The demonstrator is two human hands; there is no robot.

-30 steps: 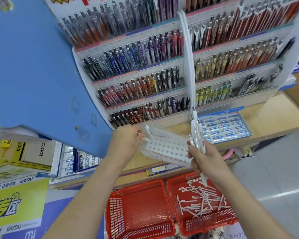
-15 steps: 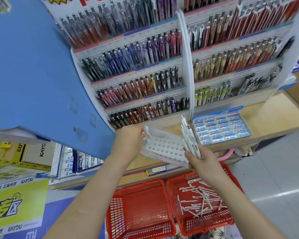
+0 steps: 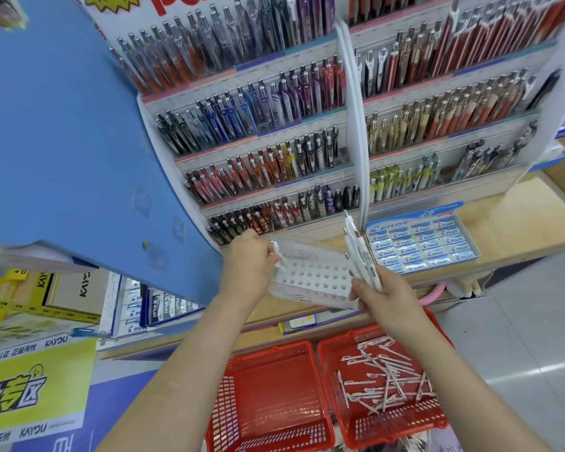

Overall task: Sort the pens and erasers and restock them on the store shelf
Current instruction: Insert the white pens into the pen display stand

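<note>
Stocked pen racks [image 3: 274,132] rise behind a wooden counter [image 3: 519,223]. The left hand [image 3: 247,265] curls its fingers round the left end of a white perforated tray [image 3: 310,275], which is tilted over the counter. A single white pen [image 3: 277,256] stands just beside those fingers. The right hand [image 3: 385,298] has its fingers closed round a bundle of white pens [image 3: 361,252], which points upward at the tray's right end. Boxed erasers [image 3: 421,243] lie just right of these fingers. Below both hands sit a left red basket [image 3: 268,402] and a right red basket [image 3: 331,386], the right one holding loose white pens [image 3: 388,376].
</note>
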